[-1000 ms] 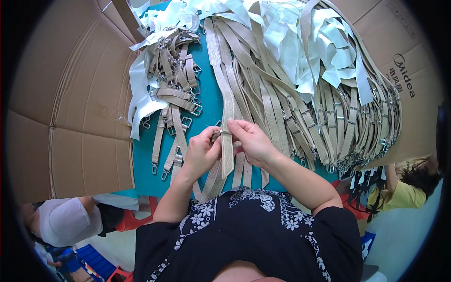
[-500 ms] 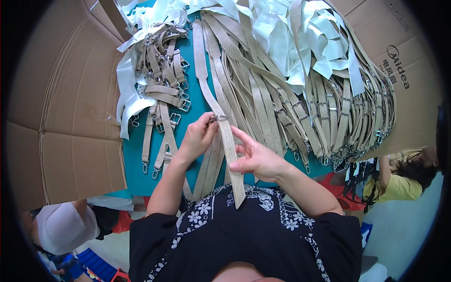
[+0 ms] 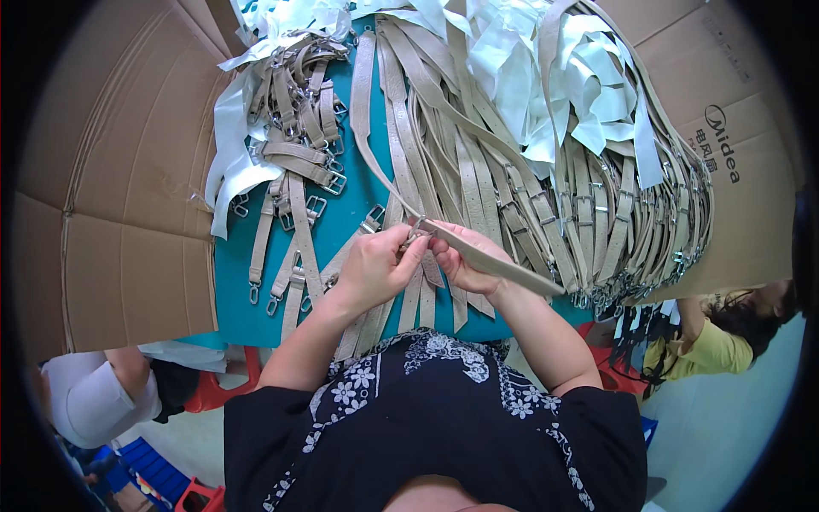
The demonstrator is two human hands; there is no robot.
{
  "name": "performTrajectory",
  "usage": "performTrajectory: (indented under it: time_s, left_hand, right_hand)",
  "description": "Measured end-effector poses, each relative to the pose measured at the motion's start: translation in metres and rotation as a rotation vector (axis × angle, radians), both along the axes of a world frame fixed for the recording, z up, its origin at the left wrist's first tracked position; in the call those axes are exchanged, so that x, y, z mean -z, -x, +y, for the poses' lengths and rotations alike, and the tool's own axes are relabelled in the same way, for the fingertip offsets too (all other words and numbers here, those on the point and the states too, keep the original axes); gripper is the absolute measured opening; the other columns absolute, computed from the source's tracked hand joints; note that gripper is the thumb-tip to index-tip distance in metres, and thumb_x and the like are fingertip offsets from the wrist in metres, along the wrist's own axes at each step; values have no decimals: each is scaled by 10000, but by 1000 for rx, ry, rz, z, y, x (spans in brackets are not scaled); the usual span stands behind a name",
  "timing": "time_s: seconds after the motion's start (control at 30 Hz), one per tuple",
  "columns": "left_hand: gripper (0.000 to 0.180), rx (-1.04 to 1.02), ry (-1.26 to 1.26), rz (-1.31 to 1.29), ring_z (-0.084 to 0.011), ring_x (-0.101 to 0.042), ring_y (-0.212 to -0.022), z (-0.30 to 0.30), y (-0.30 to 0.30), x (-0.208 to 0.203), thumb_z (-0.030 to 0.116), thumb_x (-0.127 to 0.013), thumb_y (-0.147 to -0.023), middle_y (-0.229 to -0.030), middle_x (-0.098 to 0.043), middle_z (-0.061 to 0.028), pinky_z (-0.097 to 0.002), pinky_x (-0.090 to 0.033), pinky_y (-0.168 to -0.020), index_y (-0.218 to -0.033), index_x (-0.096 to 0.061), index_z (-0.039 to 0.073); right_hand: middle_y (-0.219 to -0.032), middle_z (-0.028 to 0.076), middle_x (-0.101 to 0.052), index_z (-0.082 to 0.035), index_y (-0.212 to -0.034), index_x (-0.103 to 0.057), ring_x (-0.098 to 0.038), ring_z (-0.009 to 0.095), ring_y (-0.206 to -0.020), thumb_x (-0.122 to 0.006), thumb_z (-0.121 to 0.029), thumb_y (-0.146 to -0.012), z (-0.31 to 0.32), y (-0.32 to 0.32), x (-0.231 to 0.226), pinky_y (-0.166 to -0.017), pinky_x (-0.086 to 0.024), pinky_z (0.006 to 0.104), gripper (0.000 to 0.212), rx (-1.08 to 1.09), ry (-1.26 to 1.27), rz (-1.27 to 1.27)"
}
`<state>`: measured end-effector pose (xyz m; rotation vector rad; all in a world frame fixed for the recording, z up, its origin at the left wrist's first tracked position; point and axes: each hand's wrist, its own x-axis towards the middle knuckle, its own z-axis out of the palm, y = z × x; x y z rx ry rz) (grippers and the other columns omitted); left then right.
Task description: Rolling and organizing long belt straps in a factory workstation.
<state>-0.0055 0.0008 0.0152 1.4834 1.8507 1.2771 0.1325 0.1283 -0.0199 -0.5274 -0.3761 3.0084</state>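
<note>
A long beige strap (image 3: 362, 96) runs from the far edge of the table down to my hands, threaded through a small metal buckle (image 3: 421, 227). My left hand (image 3: 381, 266) is closed, pinching at the buckle with thumb and forefinger. Close beside it, my right hand (image 3: 465, 263) has its fingers curled in at the same buckle. The strap's loose end (image 3: 512, 271) passes over my right hand and points to the right. What exactly the fingertips press together is partly hidden. Under and beyond my hands lie many more beige straps (image 3: 465, 171).
On the left is a heap of short straps with clips and buckles (image 3: 299, 102). Buckled straps (image 3: 597, 205) hang in a dense row on the right, under white paper strips (image 3: 512, 77). Cardboard (image 3: 128, 171) stands at both sides of the teal table (image 3: 358, 171). People sit nearby left and right.
The strap's loose end has swung from hanging toward me to pointing right. My right hand has moved from along the strap to the buckle, and both hands are now together.
</note>
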Motion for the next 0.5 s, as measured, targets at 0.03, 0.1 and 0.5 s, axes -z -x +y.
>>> performTrajectory:
  time_s: [0.03, 0.1, 0.5]
  left_hand:
    - [174, -12, -25, -2, -181, -454, -406, 1, 0, -2, 165, -571, -838, -499, -475, -100, -302, -338, -412, -753, -577, 13]
    - [174, -21, -36, -1, -186, -462, -410, 2, 0, -4, 165, -574, -833, -506, -483, -105, -304, -340, -413, -744, -575, 15]
    - [192, 26, 13, 145, -230, -496, -459, -2, 9, -11, 163, -574, -823, -550, -513, -123, -319, -362, -435, -716, -567, 4]
  right_hand:
    - [-877, 102, -600, 31, -1140, -467, -612, 127, -701, -458, -91, -908, 0, -1, 3, -623, -555, 212, 263, -28, 171, 52]
    - [-879, 120, -572, 57, -1098, -463, -615, 137, -717, -421, -91, -923, -5, 0, 1, -658, -567, 221, 233, 9, 239, 34]
    - [-843, 40, -601, 20, -1054, -536, -618, 121, -764, -546, -132, -874, -10, 6, -7, -689, -520, 215, 236, -21, -163, 8]
